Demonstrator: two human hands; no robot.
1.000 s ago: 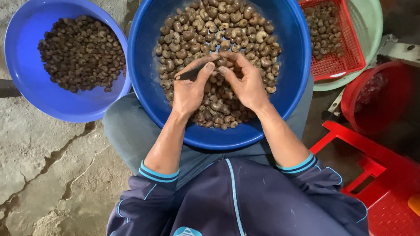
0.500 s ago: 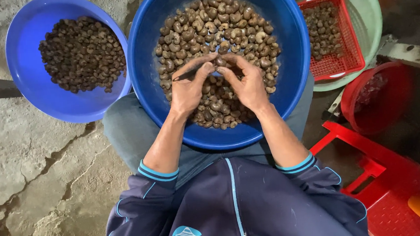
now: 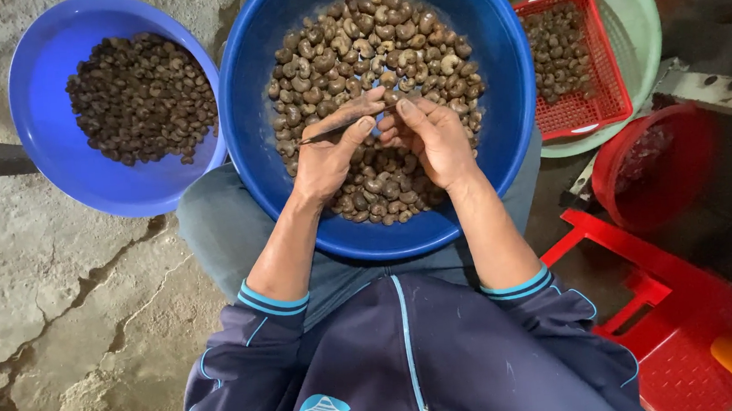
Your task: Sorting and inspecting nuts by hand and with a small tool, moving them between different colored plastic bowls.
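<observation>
A large blue basin (image 3: 511, 67) rests on my lap, filled with brown cashew nuts (image 3: 364, 51). Over the heap, my left hand (image 3: 328, 157) grips a thin dark pick (image 3: 320, 134) whose tip points left. My right hand (image 3: 434, 141) pinches a single cashew nut (image 3: 391, 98) between thumb and fingers, right beside my left fingertips. Both hands meet above the middle of the basin.
A smaller blue bowl (image 3: 41, 99) of darker nuts stands on the cracked concrete floor (image 3: 56, 321) at the left. At the right are a green basin (image 3: 635, 6) holding a red mesh basket (image 3: 587, 117) of nuts, a red bucket (image 3: 655, 168) and a red plastic stool (image 3: 675, 321).
Both hands have shifted slightly up and right over the heap. My right fingers have turned the nut and closed in nearer the pick.
</observation>
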